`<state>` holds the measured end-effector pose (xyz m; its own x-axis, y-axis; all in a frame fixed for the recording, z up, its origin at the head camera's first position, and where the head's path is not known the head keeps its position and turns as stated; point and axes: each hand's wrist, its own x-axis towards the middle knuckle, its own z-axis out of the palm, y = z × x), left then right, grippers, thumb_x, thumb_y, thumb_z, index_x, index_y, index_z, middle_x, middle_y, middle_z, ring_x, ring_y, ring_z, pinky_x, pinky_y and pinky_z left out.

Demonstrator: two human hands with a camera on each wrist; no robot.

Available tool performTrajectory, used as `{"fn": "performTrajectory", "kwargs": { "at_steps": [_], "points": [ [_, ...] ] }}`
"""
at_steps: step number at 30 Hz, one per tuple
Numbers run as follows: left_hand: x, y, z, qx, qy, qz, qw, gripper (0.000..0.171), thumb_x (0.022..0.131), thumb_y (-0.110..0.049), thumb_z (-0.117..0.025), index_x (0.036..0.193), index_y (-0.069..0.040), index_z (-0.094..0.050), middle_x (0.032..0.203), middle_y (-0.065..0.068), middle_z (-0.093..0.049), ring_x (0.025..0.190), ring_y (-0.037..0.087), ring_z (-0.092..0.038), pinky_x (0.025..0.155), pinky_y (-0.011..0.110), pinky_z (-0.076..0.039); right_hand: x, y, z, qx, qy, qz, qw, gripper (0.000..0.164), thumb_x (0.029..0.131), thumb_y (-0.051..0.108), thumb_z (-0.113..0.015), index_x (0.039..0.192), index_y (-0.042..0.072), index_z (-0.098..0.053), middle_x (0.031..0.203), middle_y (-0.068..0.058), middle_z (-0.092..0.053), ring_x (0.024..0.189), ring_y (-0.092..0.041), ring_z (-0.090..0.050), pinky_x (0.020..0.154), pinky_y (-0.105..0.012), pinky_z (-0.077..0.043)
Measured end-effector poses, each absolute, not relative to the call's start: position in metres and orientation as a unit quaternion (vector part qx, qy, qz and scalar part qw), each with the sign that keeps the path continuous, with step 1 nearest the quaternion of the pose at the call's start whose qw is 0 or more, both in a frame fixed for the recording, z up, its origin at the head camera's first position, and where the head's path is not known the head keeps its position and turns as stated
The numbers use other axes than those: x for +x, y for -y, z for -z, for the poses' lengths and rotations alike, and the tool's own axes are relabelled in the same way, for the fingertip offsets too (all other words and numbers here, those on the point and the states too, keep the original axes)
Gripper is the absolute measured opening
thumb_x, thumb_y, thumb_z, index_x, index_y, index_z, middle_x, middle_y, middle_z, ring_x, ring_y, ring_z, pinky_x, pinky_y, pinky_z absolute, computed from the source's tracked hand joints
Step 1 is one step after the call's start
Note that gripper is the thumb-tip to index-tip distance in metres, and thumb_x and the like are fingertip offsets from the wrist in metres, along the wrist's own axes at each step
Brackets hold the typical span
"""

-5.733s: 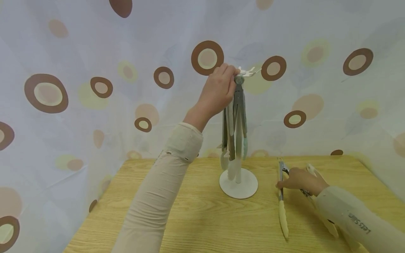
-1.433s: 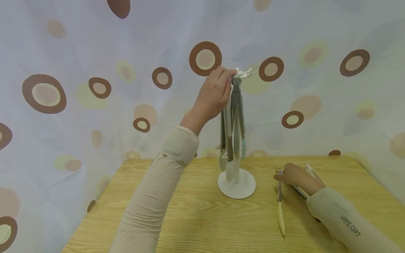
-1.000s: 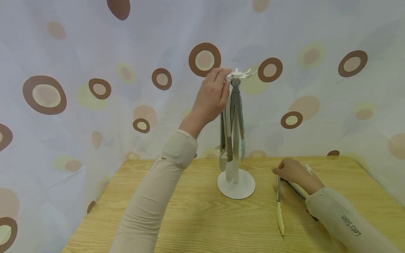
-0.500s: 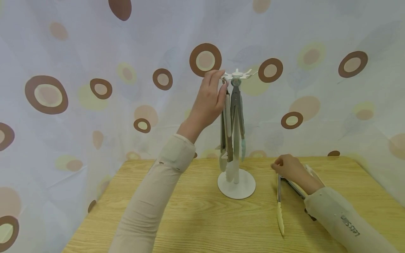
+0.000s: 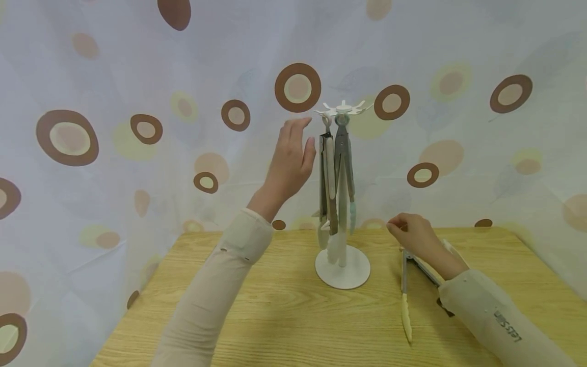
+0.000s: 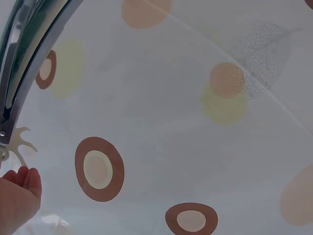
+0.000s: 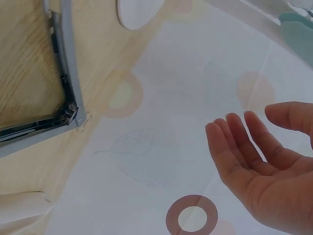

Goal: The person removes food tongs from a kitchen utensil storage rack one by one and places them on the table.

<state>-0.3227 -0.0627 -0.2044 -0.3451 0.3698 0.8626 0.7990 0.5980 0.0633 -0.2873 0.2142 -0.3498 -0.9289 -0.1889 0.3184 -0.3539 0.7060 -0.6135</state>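
A white hook stand [image 5: 343, 278] holds hanging tongs: a grey pair [image 5: 342, 145] with pale teal tips, and a narrower pair [image 5: 330, 168] at its left with cream and brown parts. My left hand [image 5: 288, 160] is left of these, thumb and fingers apart, touching nothing. In the left wrist view the hanging tongs [image 6: 24, 63] rise beyond the fingertips. My right hand [image 5: 418, 239] hovers over the table, fingers loosely bent and holding nothing, as the right wrist view confirms. Below it lie spread tongs [image 5: 404, 272] with a yellow tip; their other arm is partly hidden by my wrist.
Another pale utensil [image 5: 451, 248] lies behind my right wrist, mostly hidden. The wooden table [image 5: 293, 316] reaches back to a patterned curtain [image 5: 247, 61]. White prongs [image 5: 355, 108] fan out around the stand's top.
My left hand has let go of the tongs at the stand's top and drawn down and left. My right hand has left the yellow-tipped tongs on the table and risen slightly.
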Motion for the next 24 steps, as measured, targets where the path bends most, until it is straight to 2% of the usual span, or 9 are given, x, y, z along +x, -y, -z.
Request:
{"fn": "performTrajectory", "kwargs": {
  "at_steps": [11,15,17,20,22,24],
  "points": [
    [-0.316,0.072,0.224,-0.385,0.775,0.242,0.438,0.032,0.099,-0.005,-0.042,0.126,0.011,-0.048,0.118,0.023,-0.052,0.109,0.033,-0.050,0.099,0.037,-0.039,-0.281,-0.214,0.334,0.147,0.903,-0.373,0.156,0.034,0.101,0.021,-0.049,0.114,-0.007,-0.062,0.108,-0.025,-0.065,0.100,-0.040,-0.060,0.081,-0.054,-0.048],
    [-0.314,0.074,0.232,-0.386,0.777,0.247,0.432,0.032,0.099,-0.006,-0.043,0.126,0.010,-0.048,0.117,0.022,-0.052,0.108,0.032,-0.051,0.097,0.037,-0.041,-0.280,-0.213,0.330,0.167,0.887,-0.393,0.177,0.035,0.102,0.024,-0.049,0.117,-0.004,-0.062,0.111,-0.024,-0.065,0.104,-0.040,-0.059,0.085,-0.054,-0.048],
    [-0.313,0.074,0.236,-0.385,0.778,0.249,0.431,0.031,0.099,-0.006,-0.043,0.125,0.010,-0.049,0.115,0.022,-0.053,0.107,0.032,-0.051,0.096,0.037,-0.042,-0.281,-0.213,0.327,0.180,0.878,-0.400,0.193,0.034,0.102,0.024,-0.049,0.117,-0.002,-0.063,0.110,-0.021,-0.065,0.103,-0.033,-0.060,0.086,-0.048,-0.050],
    [-0.312,0.076,0.241,-0.382,0.780,0.252,0.427,0.030,0.099,-0.005,-0.043,0.124,0.010,-0.050,0.113,0.022,-0.053,0.105,0.031,-0.051,0.094,0.038,-0.043,-0.283,-0.212,0.323,0.199,0.862,-0.409,0.224,0.030,0.101,0.023,-0.050,0.115,0.000,-0.065,0.109,-0.017,-0.067,0.099,-0.010,-0.060,0.083,-0.026,-0.052],
    [-0.312,0.077,0.245,-0.379,0.782,0.256,0.424,0.029,0.098,-0.004,-0.044,0.122,0.010,-0.050,0.111,0.021,-0.053,0.104,0.031,-0.052,0.093,0.038,-0.044,-0.284,-0.211,0.321,0.208,0.850,-0.419,0.240,0.028,0.101,0.021,-0.051,0.114,0.001,-0.066,0.109,-0.016,-0.067,0.095,0.004,-0.056,0.079,-0.013,-0.048],
    [-0.311,0.078,0.249,-0.375,0.784,0.261,0.420,0.028,0.098,-0.004,-0.044,0.122,0.010,-0.051,0.110,0.021,-0.054,0.103,0.031,-0.052,0.092,0.038,-0.044,-0.285,-0.210,0.317,0.216,0.840,-0.429,0.254,0.026,0.101,0.018,-0.051,0.114,0.001,-0.066,0.110,-0.017,-0.067,0.093,0.013,-0.053,0.078,-0.006,-0.042]
  ]
}}
